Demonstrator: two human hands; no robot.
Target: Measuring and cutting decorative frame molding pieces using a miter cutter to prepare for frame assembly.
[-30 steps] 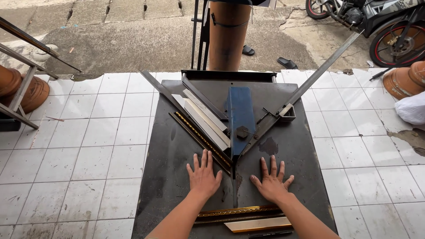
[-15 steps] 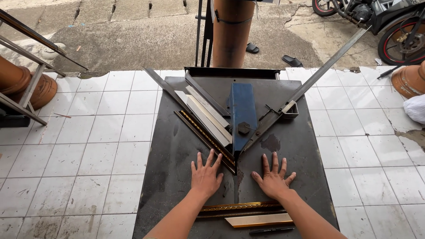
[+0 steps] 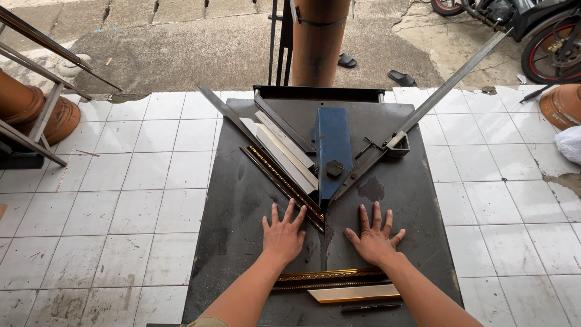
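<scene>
While both palms lie flat, fingers spread, left hand (image 3: 283,237) and right hand (image 3: 373,240) flank the gilt moulding strip (image 3: 283,180) on the dark tabletop (image 3: 242,200).

Motorbike (image 3: 532,30) cut off at top right edge. Clay pot (image 3: 563,106) cropped at right, another clay pot (image 3: 30,109) partly behind metal rack (image 3: 42,115). Gold frame moulding (image 3: 330,277) partly hidden under both forearms. Black pen (image 3: 369,307) too small for detail.
</scene>
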